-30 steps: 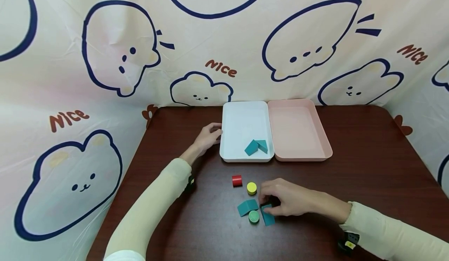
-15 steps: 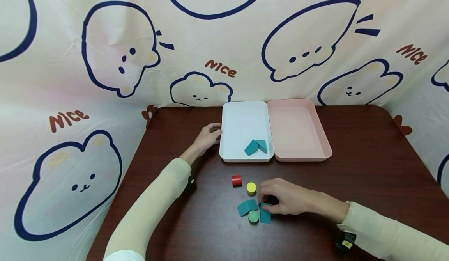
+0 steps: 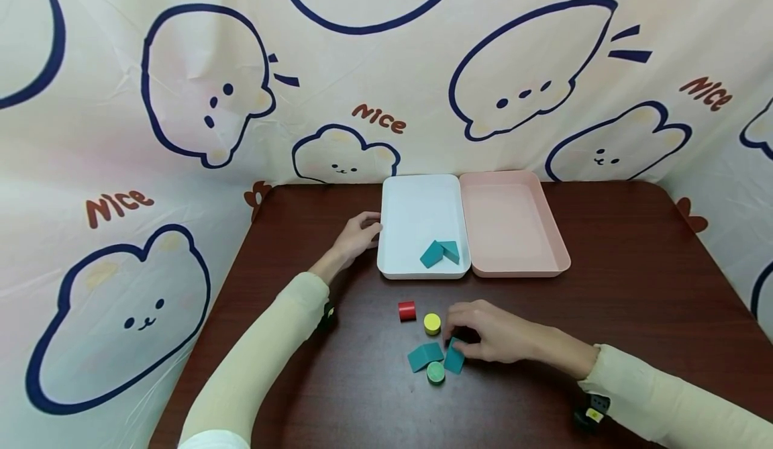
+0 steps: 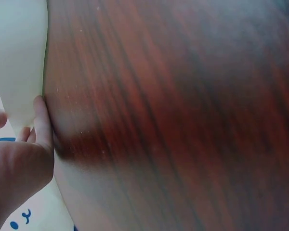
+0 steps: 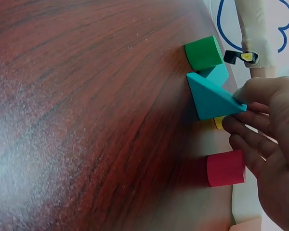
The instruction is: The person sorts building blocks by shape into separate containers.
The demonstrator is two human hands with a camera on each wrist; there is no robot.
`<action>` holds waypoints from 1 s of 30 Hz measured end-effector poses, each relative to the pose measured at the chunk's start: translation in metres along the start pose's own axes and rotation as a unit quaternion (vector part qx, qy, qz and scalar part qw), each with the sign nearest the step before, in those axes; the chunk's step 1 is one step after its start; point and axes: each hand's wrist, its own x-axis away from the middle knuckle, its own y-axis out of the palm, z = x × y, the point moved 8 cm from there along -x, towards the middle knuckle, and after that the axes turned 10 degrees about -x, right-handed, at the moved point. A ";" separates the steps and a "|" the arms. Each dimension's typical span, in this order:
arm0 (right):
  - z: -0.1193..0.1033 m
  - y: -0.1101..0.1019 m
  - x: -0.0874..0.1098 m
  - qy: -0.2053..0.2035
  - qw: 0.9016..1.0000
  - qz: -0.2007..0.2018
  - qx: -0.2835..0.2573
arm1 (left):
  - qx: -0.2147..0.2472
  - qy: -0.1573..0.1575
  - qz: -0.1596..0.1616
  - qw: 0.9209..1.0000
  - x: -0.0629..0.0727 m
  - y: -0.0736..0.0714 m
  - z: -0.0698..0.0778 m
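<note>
My right hand (image 3: 498,333) pinches a teal triangular block (image 3: 454,359) between thumb and fingers. In the right wrist view my thumb lies on one corner of that teal wedge (image 5: 213,98). Close around it on the table are a second teal triangular block (image 3: 425,356), a green cylinder (image 3: 435,373), a yellow cylinder (image 3: 431,324) and a red cylinder (image 3: 407,311) on its side. My left hand (image 3: 356,237) rests at the left side of the white tray (image 3: 417,201); the left wrist view shows extended fingers (image 4: 44,122) along the tray's wall.
Two more teal blocks (image 3: 439,253) lie in the near right part of the white tray. A pink tray (image 3: 513,221) stands against its right side. Behind the brown table (image 3: 634,268) hangs a pale cloth (image 3: 423,66) with cartoon drawings.
My right hand has moved slightly away from the table's near side, and the teal block has turned and shifted with it. My left hand and the trays stay in place.
</note>
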 end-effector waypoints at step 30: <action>0.016 0.002 0.006 0.024 0.999 -0.044 0.016 | 0.000 -0.001 0.002 1.000 -0.002 -0.001 -0.002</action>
